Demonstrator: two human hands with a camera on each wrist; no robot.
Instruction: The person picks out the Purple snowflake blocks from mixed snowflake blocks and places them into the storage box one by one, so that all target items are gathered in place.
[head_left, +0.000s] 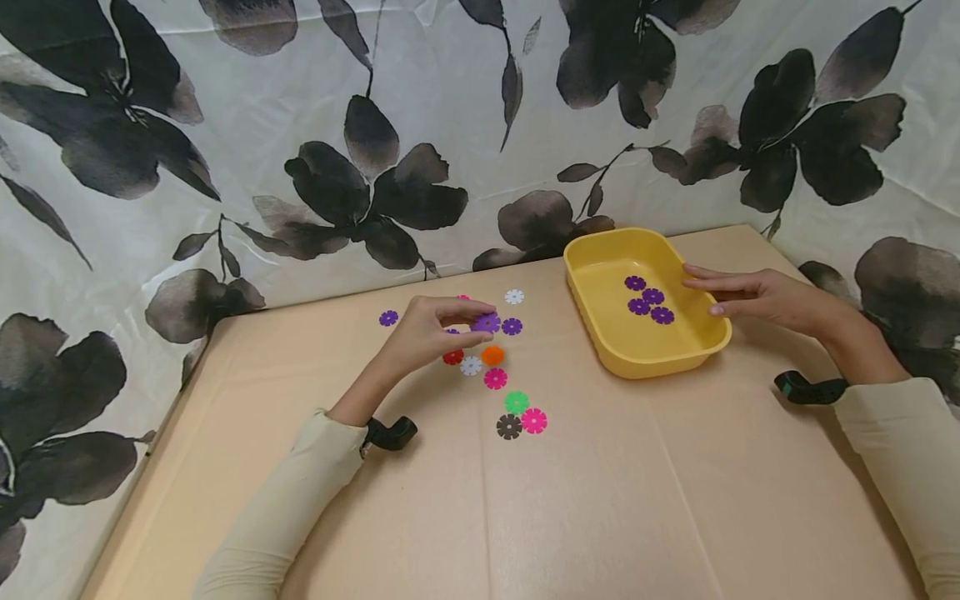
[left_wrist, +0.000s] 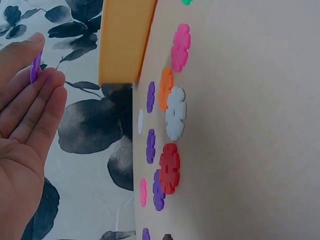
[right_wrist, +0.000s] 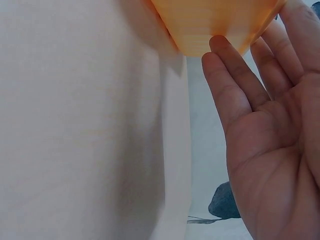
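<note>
My left hand (head_left: 423, 337) is raised over a scatter of flower-shaped plastic discs, pinching a purple flower disc (left_wrist: 35, 69) by its edges between thumb and fingertips. Beneath it lie a purple disc (head_left: 512, 326), a red disc (head_left: 453, 357), an orange disc (head_left: 492, 356) and a pale grey disc (head_left: 471, 366), some partly hidden by the fingers. My right hand (head_left: 783, 304) touches the right side of a yellow tray (head_left: 633, 364), its fingers mostly straight along the rim and outer wall. Several purple discs (head_left: 652, 297) lie inside the tray.
Nearer on the table (head_left: 585, 500) lie a green disc (head_left: 517, 402), a black disc (head_left: 509, 427) and pink discs (head_left: 534, 420). Another purple disc (head_left: 388, 318) sits left of the left hand, and a white disc (head_left: 513, 297) behind. A floral cloth (head_left: 450, 67) hangs along the back edge.
</note>
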